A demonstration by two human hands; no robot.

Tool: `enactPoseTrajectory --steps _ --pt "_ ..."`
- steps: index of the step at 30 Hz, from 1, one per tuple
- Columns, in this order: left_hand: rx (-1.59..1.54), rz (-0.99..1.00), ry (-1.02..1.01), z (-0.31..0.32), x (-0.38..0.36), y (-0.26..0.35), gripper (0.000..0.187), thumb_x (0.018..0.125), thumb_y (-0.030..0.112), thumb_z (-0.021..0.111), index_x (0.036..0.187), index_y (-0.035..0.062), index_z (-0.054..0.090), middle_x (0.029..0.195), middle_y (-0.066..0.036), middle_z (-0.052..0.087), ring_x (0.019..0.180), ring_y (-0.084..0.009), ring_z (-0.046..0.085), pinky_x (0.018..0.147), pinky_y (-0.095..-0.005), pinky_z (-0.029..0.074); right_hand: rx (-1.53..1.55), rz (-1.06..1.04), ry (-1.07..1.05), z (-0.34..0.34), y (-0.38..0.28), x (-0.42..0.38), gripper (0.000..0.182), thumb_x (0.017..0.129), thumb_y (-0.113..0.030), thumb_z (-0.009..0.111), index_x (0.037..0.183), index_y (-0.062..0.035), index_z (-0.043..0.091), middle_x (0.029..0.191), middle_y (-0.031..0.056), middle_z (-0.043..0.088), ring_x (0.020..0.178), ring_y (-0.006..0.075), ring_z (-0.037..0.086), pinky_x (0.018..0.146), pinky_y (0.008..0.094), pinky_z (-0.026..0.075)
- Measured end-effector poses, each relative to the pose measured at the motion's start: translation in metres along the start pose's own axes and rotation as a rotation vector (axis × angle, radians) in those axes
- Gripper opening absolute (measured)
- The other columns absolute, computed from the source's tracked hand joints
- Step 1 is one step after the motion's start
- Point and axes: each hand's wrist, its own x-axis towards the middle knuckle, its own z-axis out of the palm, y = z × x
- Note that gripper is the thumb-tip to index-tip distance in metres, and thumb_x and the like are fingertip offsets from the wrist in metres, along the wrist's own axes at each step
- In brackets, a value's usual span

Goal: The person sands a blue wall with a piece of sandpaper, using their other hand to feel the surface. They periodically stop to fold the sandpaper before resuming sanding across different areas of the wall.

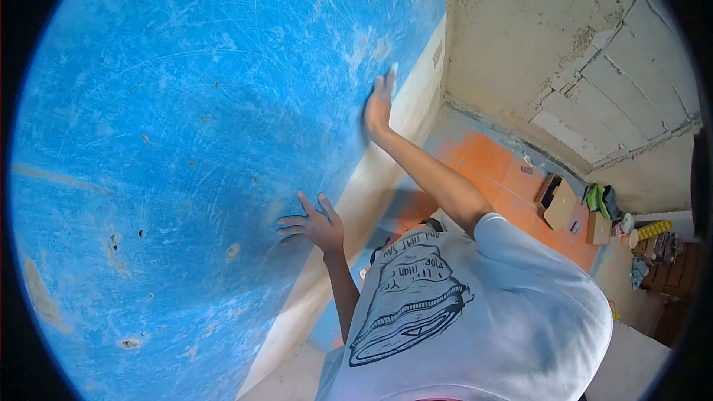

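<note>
My left hand [316,229] rests against the blue wall [200,200], fingers spread and nothing in them. Farther up, my right hand [379,108] presses on the same wall near the cream band [412,93] along its lower part. It is seen from the side, slightly blurred, with its palm hidden. A small pale edge [394,68] shows at its fingertips; I cannot make out what it belongs to. Pale scratches, scuffs and small chipped spots mark the blue paint, including a dark hole [142,234].
Orange floor [483,160] meets an unpainted plaster wall [520,37] at the far side. An open cardboard box [557,202], a green bag [596,199], a yellow item [655,229] and other clutter stand at the right. My white printed shirt [505,319] fills the lower right.
</note>
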Motion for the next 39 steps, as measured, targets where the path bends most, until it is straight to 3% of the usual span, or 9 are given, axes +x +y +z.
enactPoseTrajectory --steps 6,10,11,15,18,23,30,34,39 --pt "0.051 -0.011 -0.007 0.009 -0.001 -0.008 0.068 0.105 0.057 0.045 0.161 0.0195 0.036 0.152 -0.055 -0.016 0.134 -0.0777 -0.024 0.089 -0.0919 -0.009 -0.181 -0.414 -0.470 -0.019 -0.047 -0.027 0.072 0.112 -0.045 0.031 0.165 -0.0031 0.007 0.174 0.0150 0.004 0.160 0.0276 0.002 0.128 0.0385 0.005" --pt "-0.050 0.037 0.033 0.002 0.000 -0.003 0.067 0.105 0.055 0.048 0.160 0.0183 0.038 0.150 -0.056 -0.014 0.133 -0.0781 -0.024 0.088 -0.0923 -0.009 -0.075 0.215 -0.076 -0.010 -0.018 -0.002 0.076 0.112 -0.048 0.028 0.165 -0.0042 -0.002 0.174 0.0139 -0.003 0.160 0.0273 -0.001 0.128 0.0380 0.004" --pt "-0.033 0.038 0.028 0.003 0.003 -0.003 0.067 0.105 0.054 0.048 0.161 0.0182 0.037 0.150 -0.056 -0.014 0.133 -0.0780 -0.025 0.088 -0.0922 -0.010 -0.148 0.074 -0.137 -0.009 -0.018 -0.014 0.071 0.112 -0.045 0.031 0.165 -0.0025 0.010 0.173 0.0182 0.002 0.160 0.0328 0.004 0.128 0.0421 0.008" --pt "0.006 0.059 0.066 0.010 -0.001 -0.006 0.067 0.106 0.052 0.047 0.162 0.0179 0.034 0.151 -0.056 -0.013 0.133 -0.0781 -0.025 0.088 -0.0919 -0.011 -0.371 -0.295 -0.705 -0.040 -0.038 -0.032 0.077 0.111 -0.050 0.028 0.165 -0.0035 -0.003 0.172 0.0191 -0.008 0.159 0.0368 -0.006 0.128 0.0461 0.000" --pt "0.005 0.028 0.012 0.004 -0.001 -0.002 0.070 0.107 0.056 0.042 0.164 0.0191 0.026 0.153 -0.052 -0.020 0.135 -0.0744 -0.029 0.093 -0.0903 -0.011 -0.210 0.224 -0.260 -0.034 0.005 -0.005 0.081 0.111 -0.052 0.028 0.164 -0.0024 -0.005 0.172 0.0192 -0.012 0.159 0.0352 -0.009 0.128 0.0447 -0.001" --pt "0.031 0.006 -0.041 0.001 -0.002 0.001 0.072 0.107 0.057 0.039 0.166 0.0198 0.022 0.154 -0.049 -0.023 0.136 -0.0717 -0.030 0.096 -0.0889 -0.010 -0.208 -0.390 -0.612 -0.028 -0.058 -0.037 0.074 0.112 -0.043 0.031 0.164 0.0012 0.002 0.173 0.0202 -0.004 0.160 0.0349 -0.004 0.129 0.0437 0.001" --pt "0.020 -0.011 -0.104 -0.010 -0.001 0.007 0.072 0.107 0.058 0.039 0.165 0.0188 0.023 0.154 -0.051 -0.018 0.138 -0.0729 -0.026 0.098 -0.0880 -0.010 -0.224 -0.123 -0.264 -0.006 -0.041 -0.029 0.071 0.112 -0.041 0.031 0.164 0.0003 0.007 0.172 0.0234 0.000 0.159 0.0375 -0.004 0.127 0.0494 -0.001" --pt "0.046 -0.008 -0.099 -0.005 -0.005 0.005 0.074 0.107 0.058 0.038 0.166 0.0160 0.021 0.154 -0.052 -0.017 0.138 -0.0729 -0.025 0.098 -0.0878 -0.011 -0.440 -0.463 -0.480 -0.031 -0.028 -0.032 0.068 0.112 -0.037 0.034 0.164 0.0014 0.013 0.170 0.0286 0.005 0.158 0.0441 -0.003 0.127 0.0496 -0.001" --pt "-0.017 0.062 0.019 0.004 -0.003 -0.002 0.072 0.107 0.052 0.043 0.163 0.0094 0.027 0.152 -0.056 -0.009 0.135 -0.0792 -0.018 0.092 -0.0915 -0.007 -0.264 -0.548 -0.524 -0.022 -0.039 -0.058 0.065 0.110 -0.034 0.037 0.162 0.0016 0.020 0.167 0.0358 0.002 0.155 0.0507 0.000 0.127 0.0519 0.004"
